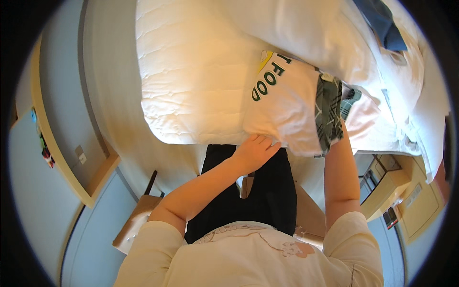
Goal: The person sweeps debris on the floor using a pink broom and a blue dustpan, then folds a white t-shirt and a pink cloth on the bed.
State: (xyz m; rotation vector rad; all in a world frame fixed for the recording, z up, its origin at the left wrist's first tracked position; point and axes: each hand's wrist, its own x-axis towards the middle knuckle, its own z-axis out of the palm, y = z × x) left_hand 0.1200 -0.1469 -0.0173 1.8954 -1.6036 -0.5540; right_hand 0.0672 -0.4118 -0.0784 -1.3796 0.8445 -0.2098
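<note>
A white T-shirt with dark green letters, a yellow print and a dark plaid band at its hem lies on the near edge of a bed. My left hand has its fingers curled over the near edge of the shirt, where the cloth is bunched. My right forearm reaches under the plaid band, and the cloth hides the right hand, so its grip does not show. Just right of the band lie a green plaid cloth and a pale pink cloth.
A rumpled white quilt covers the bed's far right part, with a dark blue cloth on it. Brown upholstered seats stand behind me on both sides. A wooden cabinet is at the right, a wood-edged shelf at the left.
</note>
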